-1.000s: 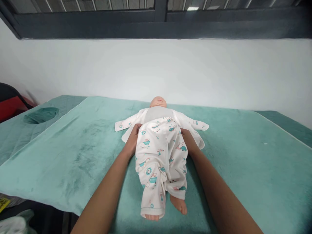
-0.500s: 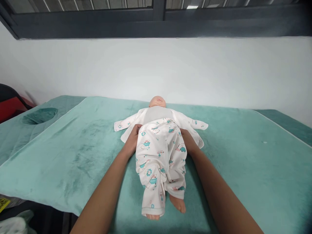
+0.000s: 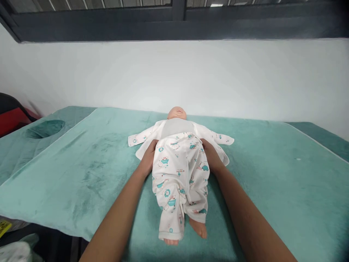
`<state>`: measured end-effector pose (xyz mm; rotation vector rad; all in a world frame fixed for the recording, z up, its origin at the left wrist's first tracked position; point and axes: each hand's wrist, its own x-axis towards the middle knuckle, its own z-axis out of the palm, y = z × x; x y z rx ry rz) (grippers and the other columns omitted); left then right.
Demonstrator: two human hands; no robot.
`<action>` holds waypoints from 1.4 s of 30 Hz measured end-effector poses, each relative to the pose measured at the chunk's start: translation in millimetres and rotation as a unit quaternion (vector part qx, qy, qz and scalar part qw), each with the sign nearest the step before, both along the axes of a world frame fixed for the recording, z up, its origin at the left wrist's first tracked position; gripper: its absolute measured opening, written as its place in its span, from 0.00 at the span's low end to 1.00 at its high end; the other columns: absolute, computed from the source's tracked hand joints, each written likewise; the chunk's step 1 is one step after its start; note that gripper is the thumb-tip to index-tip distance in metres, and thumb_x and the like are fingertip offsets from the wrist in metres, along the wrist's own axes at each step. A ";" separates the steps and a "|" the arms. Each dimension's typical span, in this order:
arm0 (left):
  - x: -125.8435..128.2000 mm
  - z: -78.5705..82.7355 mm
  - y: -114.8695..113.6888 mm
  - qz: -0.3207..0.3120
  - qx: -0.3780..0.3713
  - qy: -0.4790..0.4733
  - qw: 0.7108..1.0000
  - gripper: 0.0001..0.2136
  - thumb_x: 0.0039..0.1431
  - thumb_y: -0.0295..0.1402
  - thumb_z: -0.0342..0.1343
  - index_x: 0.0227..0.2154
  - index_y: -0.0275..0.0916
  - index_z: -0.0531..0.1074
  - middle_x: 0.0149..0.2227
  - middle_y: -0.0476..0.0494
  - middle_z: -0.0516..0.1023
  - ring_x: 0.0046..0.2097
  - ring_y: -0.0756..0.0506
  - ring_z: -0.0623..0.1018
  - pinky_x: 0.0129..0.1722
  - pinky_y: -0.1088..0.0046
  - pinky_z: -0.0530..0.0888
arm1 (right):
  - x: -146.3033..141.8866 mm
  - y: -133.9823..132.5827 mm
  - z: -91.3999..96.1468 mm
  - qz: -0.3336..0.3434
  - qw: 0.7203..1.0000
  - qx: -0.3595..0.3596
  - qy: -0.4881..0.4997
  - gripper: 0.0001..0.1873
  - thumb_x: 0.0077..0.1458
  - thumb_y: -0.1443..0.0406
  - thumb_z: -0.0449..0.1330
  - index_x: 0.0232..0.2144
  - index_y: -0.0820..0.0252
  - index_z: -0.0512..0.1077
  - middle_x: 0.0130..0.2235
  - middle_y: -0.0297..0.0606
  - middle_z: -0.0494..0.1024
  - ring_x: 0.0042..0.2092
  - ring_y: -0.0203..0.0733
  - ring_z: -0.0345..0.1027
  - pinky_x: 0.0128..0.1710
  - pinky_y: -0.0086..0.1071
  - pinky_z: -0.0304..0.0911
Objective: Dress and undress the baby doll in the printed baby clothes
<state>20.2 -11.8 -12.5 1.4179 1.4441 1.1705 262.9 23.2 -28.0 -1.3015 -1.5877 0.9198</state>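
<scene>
On its back lies a baby doll [image 3: 177, 113], its head toward the wall and its feet toward me. It wears printed white baby pants [image 3: 174, 174] pulled up to the waist and a white jacket [image 3: 209, 136] spread open over a grey torso. My left hand [image 3: 149, 154] grips the pants at the left side of the waist, its fingertips partly hidden behind the cloth. At the opposite side, my right hand [image 3: 212, 154] holds the waist edge, with most of its fingers hidden. Both bare feet show below the pant legs, the right-hand one more fully.
A green plush cover [image 3: 81, 163] spreads under the doll, with a round hollow [image 3: 45, 129] at the far left. Behind it rises a white wall [image 3: 109, 76] below a dark window frame [image 3: 95, 27]. A red and black object [image 3: 12, 120] stands at the left edge.
My right hand's thumb side has shifted slightly up and inward along the waist. The doll and pants look almost the same; the view has moved a little.
</scene>
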 end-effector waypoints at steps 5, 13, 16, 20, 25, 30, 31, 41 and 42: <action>4.4 3.5 -1.4 0.043 0.001 -0.029 0.999 0.09 0.48 0.30 0.57 0.35 0.41 0.70 0.38 0.49 0.76 0.42 0.44 0.72 0.43 0.71 0.70 | 2.6 0.8 -8.6 -0.004 0.999 0.024 0.038 0.19 0.49 0.60 0.60 0.45 0.58 0.72 0.43 0.38 0.79 0.43 0.45 0.70 0.44 0.37 0.64; -1.2 -12.6 8.2 0.029 -0.002 -0.130 0.991 0.09 0.53 0.38 0.58 0.36 0.42 0.71 0.41 0.47 0.78 0.44 0.45 0.74 0.43 0.70 0.71 | 6.9 0.8 -5.4 0.002 1.000 0.030 0.007 0.16 0.50 0.62 0.59 0.41 0.59 0.76 0.40 0.37 0.80 0.41 0.45 0.70 0.43 0.36 0.63; -3.0 -15.5 10.5 0.022 -0.008 -0.150 0.988 0.08 0.54 0.39 0.57 0.34 0.42 0.71 0.42 0.47 0.78 0.44 0.45 0.75 0.43 0.71 0.71 | 6.1 2.0 -5.4 -0.014 1.000 0.013 -0.007 0.13 0.51 0.63 0.57 0.37 0.59 0.76 0.37 0.36 0.80 0.39 0.45 0.70 0.40 0.35 0.62; -3.6 -16.0 10.8 0.022 -0.003 -0.151 0.988 0.08 0.54 0.40 0.58 0.33 0.42 0.70 0.47 0.45 0.78 0.49 0.44 0.75 0.46 0.70 0.71 | 6.5 5.2 -8.7 -0.066 0.997 -0.001 0.039 0.13 0.52 0.60 0.58 0.38 0.58 0.75 0.37 0.37 0.80 0.40 0.45 0.71 0.41 0.35 0.63; -3.4 -16.1 11.7 0.011 0.029 -0.147 0.989 0.07 0.54 0.37 0.59 0.29 0.41 0.68 0.57 0.43 0.73 0.56 0.42 0.72 0.53 0.66 0.68 | 7.6 6.0 -4.8 -0.058 0.994 0.053 0.071 0.13 0.55 0.57 0.58 0.39 0.56 0.74 0.49 0.38 0.77 0.52 0.43 0.68 0.53 0.37 0.61; -1.2 -13.6 12.7 0.036 0.035 -0.086 0.995 0.03 0.58 0.33 0.54 0.29 0.42 0.68 0.57 0.44 0.73 0.58 0.43 0.70 0.58 0.63 0.64 | 7.4 9.3 1.4 0.027 0.992 0.088 0.083 0.11 0.55 0.56 0.59 0.34 0.57 0.70 0.56 0.40 0.72 0.57 0.44 0.64 0.58 0.38 0.57; -1.1 -13.2 12.8 0.037 0.033 -0.081 0.996 0.03 0.58 0.33 0.54 0.30 0.42 0.67 0.57 0.44 0.73 0.58 0.43 0.70 0.58 0.63 0.64 | 7.2 10.3 1.6 0.034 0.992 0.087 0.085 0.11 0.55 0.56 0.59 0.33 0.57 0.69 0.56 0.40 0.71 0.57 0.44 0.64 0.59 0.38 0.57; -8.7 -13.1 16.0 -0.090 0.064 -0.106 0.988 0.09 0.56 0.39 0.58 0.27 0.40 0.66 0.62 0.42 0.66 0.61 0.42 0.67 0.57 0.67 0.64 | 0.1 12.0 2.5 0.018 0.992 0.097 0.072 0.11 0.56 0.55 0.58 0.33 0.55 0.68 0.59 0.40 0.70 0.59 0.44 0.63 0.58 0.38 0.57; -8.4 -13.3 16.4 -0.096 0.071 -0.103 0.988 0.10 0.56 0.39 0.57 0.27 0.40 0.65 0.62 0.42 0.66 0.60 0.42 0.67 0.56 0.67 0.65 | -0.7 12.6 3.3 0.027 0.992 0.099 0.076 0.10 0.56 0.56 0.59 0.34 0.55 0.68 0.60 0.40 0.69 0.60 0.44 0.62 0.59 0.38 0.56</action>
